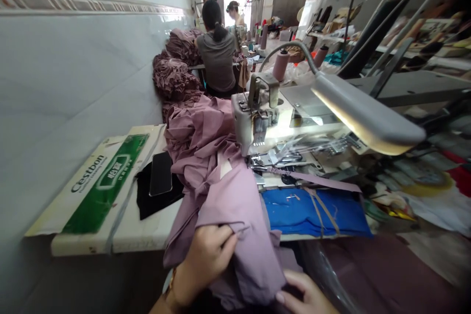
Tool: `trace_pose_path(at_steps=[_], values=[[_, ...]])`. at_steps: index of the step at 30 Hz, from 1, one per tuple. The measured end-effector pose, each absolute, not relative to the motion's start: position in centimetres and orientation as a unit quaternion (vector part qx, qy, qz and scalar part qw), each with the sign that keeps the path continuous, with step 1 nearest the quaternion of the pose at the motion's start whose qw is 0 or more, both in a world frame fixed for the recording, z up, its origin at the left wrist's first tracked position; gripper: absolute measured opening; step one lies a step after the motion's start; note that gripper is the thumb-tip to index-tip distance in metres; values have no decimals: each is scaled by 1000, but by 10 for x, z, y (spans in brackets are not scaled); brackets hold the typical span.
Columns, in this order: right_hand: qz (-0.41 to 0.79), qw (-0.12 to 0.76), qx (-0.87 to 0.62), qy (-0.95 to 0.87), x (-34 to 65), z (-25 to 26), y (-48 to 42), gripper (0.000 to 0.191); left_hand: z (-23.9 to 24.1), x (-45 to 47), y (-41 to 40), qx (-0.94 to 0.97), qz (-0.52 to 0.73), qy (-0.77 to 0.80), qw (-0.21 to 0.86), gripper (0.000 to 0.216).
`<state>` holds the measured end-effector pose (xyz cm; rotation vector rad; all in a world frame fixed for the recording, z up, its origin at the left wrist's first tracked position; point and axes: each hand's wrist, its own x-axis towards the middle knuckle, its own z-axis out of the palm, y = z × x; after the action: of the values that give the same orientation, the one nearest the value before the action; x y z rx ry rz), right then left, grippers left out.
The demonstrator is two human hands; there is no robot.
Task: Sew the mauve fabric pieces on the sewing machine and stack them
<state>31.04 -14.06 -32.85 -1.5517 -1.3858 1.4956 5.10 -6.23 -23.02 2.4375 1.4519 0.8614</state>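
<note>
A length of mauve fabric (224, 191) drapes from the sewing machine (253, 122) over the table's front edge toward me. My left hand (206, 260) is closed, pinching a fold of this fabric near the table edge. My right hand (305, 294) lies lower, at the bottom of the view, fingers resting against the cloth's lower edge; only part of it shows. A narrow mauve strip (316, 180) runs from the machine's needle area to the right across a blue pad (312, 211).
A black phone (161, 172) lies on dark cloth beside a green and white carton (99, 186) at the left. A lit lamp (364, 113) hangs over the machine. Another person (218, 54) sits ahead by heaps of mauve fabric (176, 68). A tiled wall (73, 68) runs along the left.
</note>
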Motion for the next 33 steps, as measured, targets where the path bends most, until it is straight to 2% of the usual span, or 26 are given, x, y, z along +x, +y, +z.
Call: trace_pose_path(at_steps=[6, 11, 19, 24, 26, 30, 33], values=[[534, 300, -563, -555, 304, -319, -121, 36, -212, 58, -23, 795, 315, 515, 56, 31], [524, 320, -541, -574, 292, -304, -111, 14, -197, 57, 1, 776, 349, 518, 92, 34], [534, 366, -548, -530, 284, -305, -102, 12, -190, 59, 41, 756, 368, 526, 129, 28], [557, 450, -525, -461, 276, -298, -94, 44, -182, 60, 60, 776, 308, 528, 154, 15], [547, 473, -517, -457, 272, -293, -89, 49, -181, 58, 68, 785, 286, 522, 171, 21], [518, 477, -527, -476, 266, -284, -74, 33, -178, 54, 86, 796, 270, 510, 181, 40], [507, 472, -526, -495, 262, -276, -57, 20, -171, 53, 100, 795, 290, 499, 187, 45]])
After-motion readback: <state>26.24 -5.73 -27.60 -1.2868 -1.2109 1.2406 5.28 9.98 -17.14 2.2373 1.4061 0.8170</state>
